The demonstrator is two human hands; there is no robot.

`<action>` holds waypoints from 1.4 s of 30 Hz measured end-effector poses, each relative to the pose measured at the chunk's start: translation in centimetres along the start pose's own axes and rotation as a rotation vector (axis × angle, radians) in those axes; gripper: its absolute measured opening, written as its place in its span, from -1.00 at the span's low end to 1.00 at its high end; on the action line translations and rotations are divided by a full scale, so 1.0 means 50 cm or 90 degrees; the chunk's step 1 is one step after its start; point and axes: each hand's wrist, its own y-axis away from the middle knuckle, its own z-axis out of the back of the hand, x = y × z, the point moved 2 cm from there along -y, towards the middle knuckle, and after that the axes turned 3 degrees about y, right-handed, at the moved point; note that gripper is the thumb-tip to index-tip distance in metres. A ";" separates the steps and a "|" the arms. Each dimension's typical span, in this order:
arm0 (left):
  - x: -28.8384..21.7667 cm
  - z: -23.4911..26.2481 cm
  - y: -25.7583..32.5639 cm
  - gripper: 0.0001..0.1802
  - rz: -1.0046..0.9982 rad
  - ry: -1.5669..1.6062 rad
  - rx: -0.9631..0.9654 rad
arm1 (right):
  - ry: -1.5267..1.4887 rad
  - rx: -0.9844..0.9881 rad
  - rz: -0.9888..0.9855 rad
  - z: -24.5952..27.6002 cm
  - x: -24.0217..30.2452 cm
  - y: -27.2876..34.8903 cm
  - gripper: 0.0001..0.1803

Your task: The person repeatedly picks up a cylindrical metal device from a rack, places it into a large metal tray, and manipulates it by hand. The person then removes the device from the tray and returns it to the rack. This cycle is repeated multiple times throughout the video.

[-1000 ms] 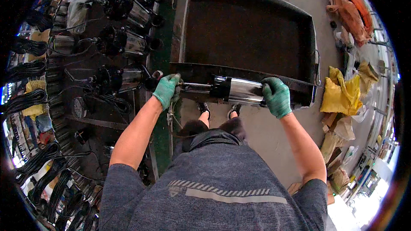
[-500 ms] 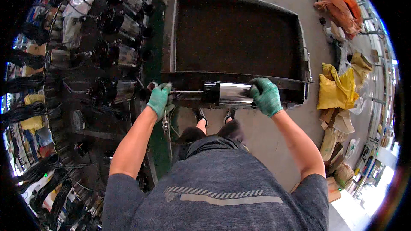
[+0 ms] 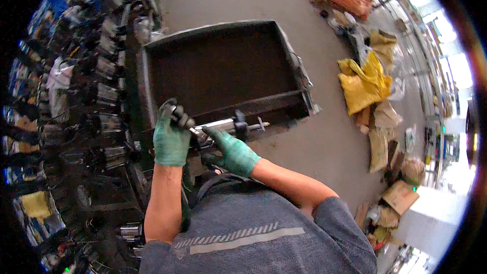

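Left hand [image 3: 171,142], centre-left, knuckles up, fingers curled toward the top, can't tell if clamped | silver cylinder [image 3: 217,125] mid-frame, just to its right, long axis tipping slightly up rightward | right hand [image 3: 234,153] nearer, hugging the lower side, pointing upper left, grip hidden

Open tray [image 3: 223,63] dead ahead. Metal cylinder [image 3: 219,126] across its near side, rod end pointing right. Left hand [image 3: 171,139] at cylinder's left end, right hand [image 3: 232,153] just right of that. Motor row [image 3: 107,94] left of tray; sack [image 3: 362,91] on floor [image 3: 314,142] to the right, carton [image 3: 400,196] nearer.
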 end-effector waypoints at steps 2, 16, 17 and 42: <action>0.082 -0.088 0.001 -0.68 0.029 -0.080 0.016 | -0.055 0.022 -0.120 -0.009 -0.090 0.046 -0.55; 0.026 0.181 0.083 -0.75 -0.153 -0.726 -0.210 | 0.197 -0.190 -0.567 0.466 -0.513 0.381 -0.69; 0.007 0.238 0.094 -0.74 -0.166 -0.742 -0.233 | 0.181 -0.188 -0.594 0.470 -0.526 0.364 -0.68; -0.154 0.413 0.151 -0.35 0.316 -1.300 -0.244 | 0.247 0.060 -0.058 0.122 -0.142 -0.014 -0.65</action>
